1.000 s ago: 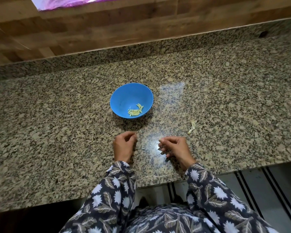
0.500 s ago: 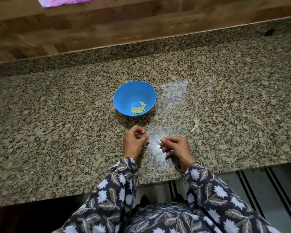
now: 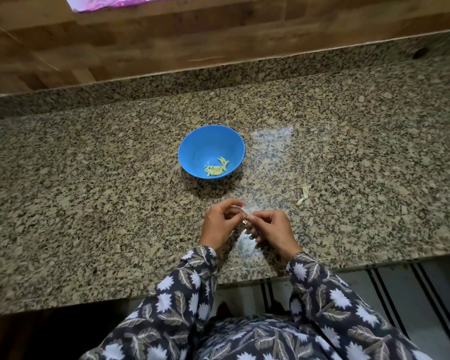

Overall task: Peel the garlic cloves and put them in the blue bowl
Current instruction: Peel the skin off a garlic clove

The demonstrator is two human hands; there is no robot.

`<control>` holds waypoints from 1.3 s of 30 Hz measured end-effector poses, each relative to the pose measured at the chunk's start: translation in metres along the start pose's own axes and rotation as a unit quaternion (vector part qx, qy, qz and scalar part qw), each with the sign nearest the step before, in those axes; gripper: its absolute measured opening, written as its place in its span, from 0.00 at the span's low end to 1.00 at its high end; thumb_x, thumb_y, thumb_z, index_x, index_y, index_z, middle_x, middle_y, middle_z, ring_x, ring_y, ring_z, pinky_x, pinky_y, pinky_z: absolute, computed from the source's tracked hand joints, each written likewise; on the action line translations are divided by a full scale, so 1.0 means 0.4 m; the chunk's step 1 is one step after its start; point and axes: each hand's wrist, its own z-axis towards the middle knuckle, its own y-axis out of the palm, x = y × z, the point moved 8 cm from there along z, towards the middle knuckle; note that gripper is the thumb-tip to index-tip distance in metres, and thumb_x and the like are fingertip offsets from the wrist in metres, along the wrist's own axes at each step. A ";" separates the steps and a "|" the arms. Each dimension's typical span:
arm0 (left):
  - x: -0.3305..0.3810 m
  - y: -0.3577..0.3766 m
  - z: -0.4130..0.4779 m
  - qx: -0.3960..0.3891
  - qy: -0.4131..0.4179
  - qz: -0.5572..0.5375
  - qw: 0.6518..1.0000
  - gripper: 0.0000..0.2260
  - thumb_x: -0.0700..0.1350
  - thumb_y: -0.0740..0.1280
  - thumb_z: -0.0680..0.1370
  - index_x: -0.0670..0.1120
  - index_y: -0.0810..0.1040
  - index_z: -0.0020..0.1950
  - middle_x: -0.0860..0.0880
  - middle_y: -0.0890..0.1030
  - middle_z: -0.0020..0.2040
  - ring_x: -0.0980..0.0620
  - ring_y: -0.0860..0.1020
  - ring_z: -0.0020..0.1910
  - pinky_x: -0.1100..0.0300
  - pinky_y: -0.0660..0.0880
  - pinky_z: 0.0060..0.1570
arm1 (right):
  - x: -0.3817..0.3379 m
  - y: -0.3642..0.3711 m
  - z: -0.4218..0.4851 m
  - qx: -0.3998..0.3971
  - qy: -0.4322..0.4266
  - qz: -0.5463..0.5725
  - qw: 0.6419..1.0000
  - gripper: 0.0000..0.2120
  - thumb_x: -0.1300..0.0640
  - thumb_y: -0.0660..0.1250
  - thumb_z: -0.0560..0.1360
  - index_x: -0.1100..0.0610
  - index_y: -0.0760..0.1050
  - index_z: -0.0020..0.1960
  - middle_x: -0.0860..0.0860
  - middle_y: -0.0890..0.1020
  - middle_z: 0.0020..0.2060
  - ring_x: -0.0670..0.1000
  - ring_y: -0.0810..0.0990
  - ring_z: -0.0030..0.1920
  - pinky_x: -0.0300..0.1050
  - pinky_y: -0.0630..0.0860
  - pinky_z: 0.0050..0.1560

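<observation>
Drawn together, left hand [image 3: 220,224] and right hand [image 3: 273,229] both pinch one garlic clove [image 3: 245,219]

— What sort of place is this?
— A home kitchen, by the look of it. A long speckled granite counter [image 3: 89,203] runs along the wall, with a low granite upstand [image 3: 244,74] behind it and wood-look panelling [image 3: 166,42] above.
— Anything else?
— A blue bowl [image 3: 200,146] holding peeled garlic cloves [image 3: 216,169] stands on the counter.
</observation>
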 end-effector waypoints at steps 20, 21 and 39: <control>-0.019 0.018 -0.021 0.049 0.035 -0.021 0.998 0.06 0.36 0.70 0.73 0.43 0.74 0.45 0.50 0.82 0.41 0.51 0.82 0.44 0.50 0.80 0.47 | -0.001 0.000 -0.011 0.008 0.028 0.056 0.998 0.10 0.68 0.62 0.76 0.75 0.77 0.44 0.59 0.79 0.30 0.47 0.78 0.24 0.39 0.78 0.27; -0.019 0.020 -0.020 0.047 0.033 -0.026 0.998 0.07 0.36 0.70 0.73 0.44 0.73 0.45 0.49 0.82 0.42 0.50 0.82 0.45 0.49 0.80 0.48 | 0.000 0.000 -0.011 0.009 0.034 0.064 0.997 0.10 0.68 0.62 0.76 0.75 0.77 0.43 0.59 0.79 0.30 0.48 0.78 0.24 0.39 0.78 0.27; -0.063 0.049 -0.029 0.017 -0.146 -0.340 0.929 0.07 0.30 0.65 0.74 0.37 0.75 0.51 0.40 0.83 0.42 0.49 0.83 0.38 0.59 0.81 0.40 | -0.009 -0.020 0.007 0.033 -0.013 -0.012 0.999 0.06 0.65 0.66 0.75 0.65 0.81 0.46 0.54 0.82 0.32 0.47 0.78 0.26 0.38 0.77 0.27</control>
